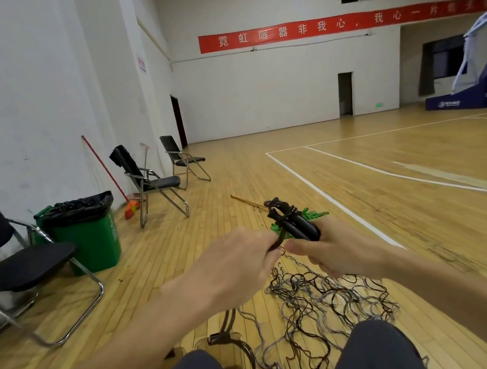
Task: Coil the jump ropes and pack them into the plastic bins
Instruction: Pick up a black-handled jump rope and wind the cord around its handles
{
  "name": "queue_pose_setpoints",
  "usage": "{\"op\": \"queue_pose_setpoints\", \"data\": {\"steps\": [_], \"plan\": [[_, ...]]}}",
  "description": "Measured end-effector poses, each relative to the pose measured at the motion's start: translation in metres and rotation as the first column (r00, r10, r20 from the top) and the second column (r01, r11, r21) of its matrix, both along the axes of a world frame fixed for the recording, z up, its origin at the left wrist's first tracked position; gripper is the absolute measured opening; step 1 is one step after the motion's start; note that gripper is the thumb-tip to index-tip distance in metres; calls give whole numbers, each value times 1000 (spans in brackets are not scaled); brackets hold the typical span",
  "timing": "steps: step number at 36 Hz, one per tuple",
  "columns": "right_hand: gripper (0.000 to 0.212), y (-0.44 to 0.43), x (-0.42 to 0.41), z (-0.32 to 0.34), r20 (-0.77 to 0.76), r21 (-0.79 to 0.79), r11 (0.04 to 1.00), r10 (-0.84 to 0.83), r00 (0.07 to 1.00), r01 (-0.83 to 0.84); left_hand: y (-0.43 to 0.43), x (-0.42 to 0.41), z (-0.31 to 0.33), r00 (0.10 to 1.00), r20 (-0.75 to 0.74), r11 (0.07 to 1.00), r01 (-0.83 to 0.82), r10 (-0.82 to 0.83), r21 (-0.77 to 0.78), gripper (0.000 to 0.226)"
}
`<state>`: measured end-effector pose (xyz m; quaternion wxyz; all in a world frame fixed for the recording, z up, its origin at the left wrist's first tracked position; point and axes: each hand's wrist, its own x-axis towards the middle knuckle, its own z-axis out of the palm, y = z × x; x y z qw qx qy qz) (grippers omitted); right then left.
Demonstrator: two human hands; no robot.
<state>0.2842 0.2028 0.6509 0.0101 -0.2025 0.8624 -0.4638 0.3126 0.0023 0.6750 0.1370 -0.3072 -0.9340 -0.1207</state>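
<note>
My right hand grips a pair of black jump rope handles held side by side, with dark cord wound round their upper ends. My left hand pinches the dark rope just left of the handles. A tangle of black and grey ropes lies on the wooden floor below my hands and between my knees. A clear plastic bin stands on the floor by my left knee, with a dark rope hanging into it. Something green shows behind the handles.
A black folding chair stands at the left beside a green waste bin. Two more chairs and a red broom stand along the wall. A thin wooden stick lies on the floor ahead.
</note>
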Motion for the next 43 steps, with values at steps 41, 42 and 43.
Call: {"op": "queue_pose_setpoints", "data": {"steps": [41, 42, 43], "plan": [[33, -21, 56, 28, 256, 260, 925, 212, 943, -278, 2, -15, 84, 908, 368, 917, 305, -199, -256, 11], [32, -21, 57, 28, 241, 292, 913, 218, 946, -284, 2, -15, 83, 891, 407, 915, 320, -202, -246, 13], [32, -22, 59, 28, 227, 321, 902, 223, 948, -289, 1, -15, 82, 871, 447, 917, 329, -203, -226, 17]]}}
